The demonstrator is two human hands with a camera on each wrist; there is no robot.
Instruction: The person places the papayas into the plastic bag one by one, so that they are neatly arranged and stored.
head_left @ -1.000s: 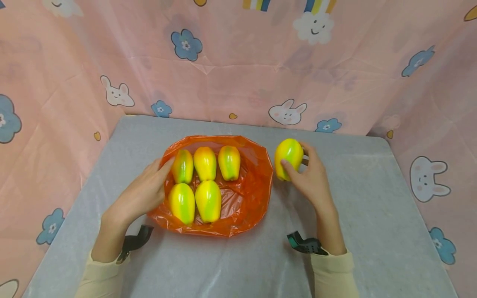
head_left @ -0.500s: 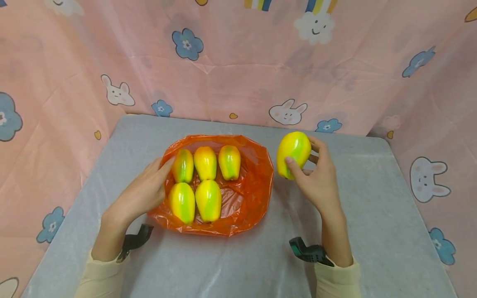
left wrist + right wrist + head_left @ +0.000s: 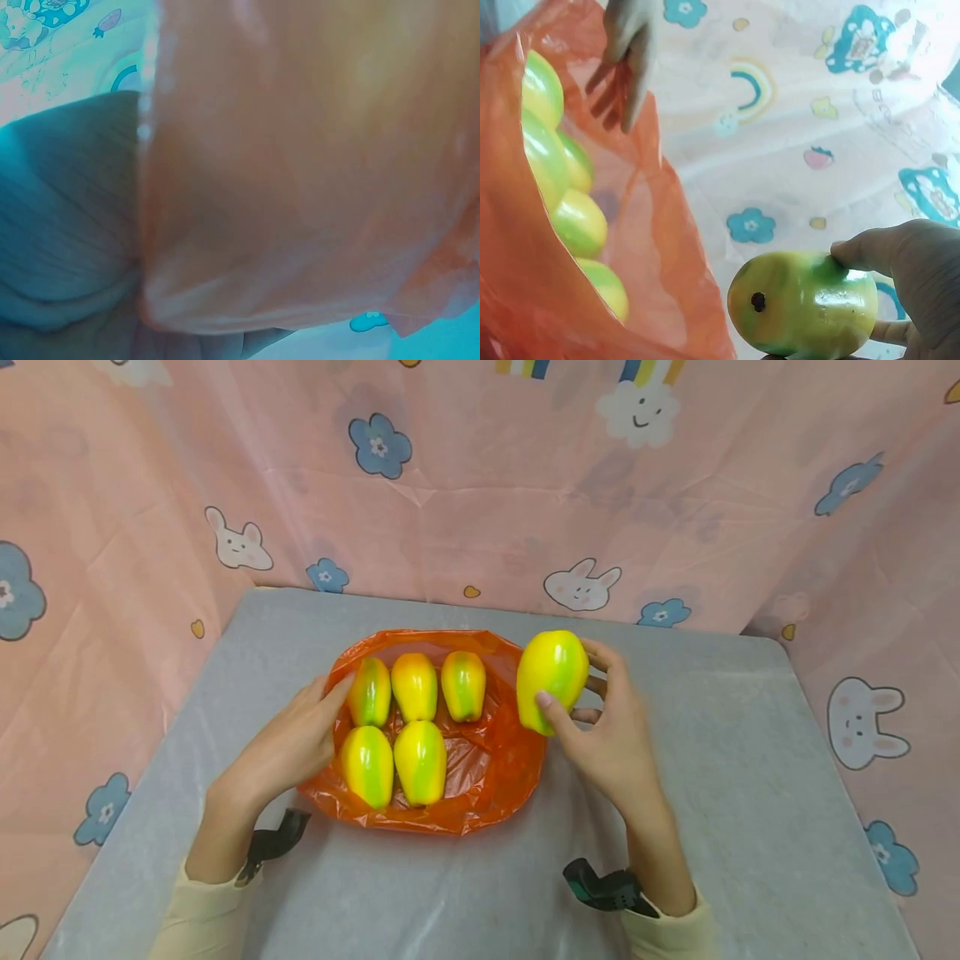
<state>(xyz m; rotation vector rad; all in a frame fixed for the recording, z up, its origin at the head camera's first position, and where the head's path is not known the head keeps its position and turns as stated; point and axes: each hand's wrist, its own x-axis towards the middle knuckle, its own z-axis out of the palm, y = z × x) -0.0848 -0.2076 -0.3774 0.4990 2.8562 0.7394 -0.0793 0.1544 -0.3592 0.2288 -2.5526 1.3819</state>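
An orange-red plastic bag (image 3: 517, 768) stands with its mouth wide apart on the grey table. Inside lie several yellow-green papayas (image 3: 420, 764) in two rows. My left hand (image 3: 288, 739) holds the bag's left rim, its thumb along the edge; in the left wrist view the bag film (image 3: 300, 187) covers most of that hand's fingers. My right hand (image 3: 611, 735) grips another papaya (image 3: 551, 677) between thumb and fingers, raised, overlapping the bag's right rim in the head view. The right wrist view shows this papaya's (image 3: 802, 304) dark end spot.
The grey table (image 3: 750, 793) extends around the bag on every side. A pink curtain (image 3: 465, 518) printed with rabbits, flowers and clouds hangs behind and at both sides. A black wrist camera (image 3: 607, 889) sits on the right wrist, another (image 3: 277, 843) on the left.
My right hand first lifted the papaya slightly to the right, then brought it left to the bag's right rim. My left hand and the bag have stayed in place.
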